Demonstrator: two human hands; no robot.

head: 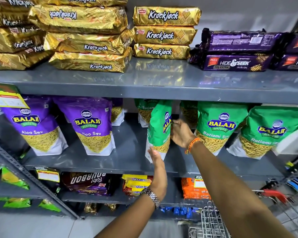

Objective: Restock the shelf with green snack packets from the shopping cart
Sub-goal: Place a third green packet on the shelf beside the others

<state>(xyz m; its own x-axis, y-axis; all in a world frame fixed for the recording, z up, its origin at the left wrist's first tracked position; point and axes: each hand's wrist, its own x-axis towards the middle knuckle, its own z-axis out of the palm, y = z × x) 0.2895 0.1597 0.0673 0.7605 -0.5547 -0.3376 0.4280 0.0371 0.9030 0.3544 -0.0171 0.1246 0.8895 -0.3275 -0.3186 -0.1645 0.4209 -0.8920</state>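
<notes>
A green Balaji Ratlami Sev packet (159, 129) stands turned sideways on the grey middle shelf (127, 157). My right hand (181, 133) grips its right edge. My left hand (157, 166), wearing a metal watch, lies flat against its lower left corner with fingers straight. Another green packet (143, 110) stands behind it. Two more green packets (218, 127) (265, 133) stand to the right, facing forward. The wire shopping cart (212, 222) shows at the bottom right; what it holds is out of sight.
Purple Aloo Sev packets (91, 126) fill the left of the same shelf. Gold Krackjack packs (163, 33) and purple Hide & Seek packs (236, 62) sit on the shelf above. Biscuit packs (88, 182) lie on the lower shelf. A second rack (10, 182) stands at left.
</notes>
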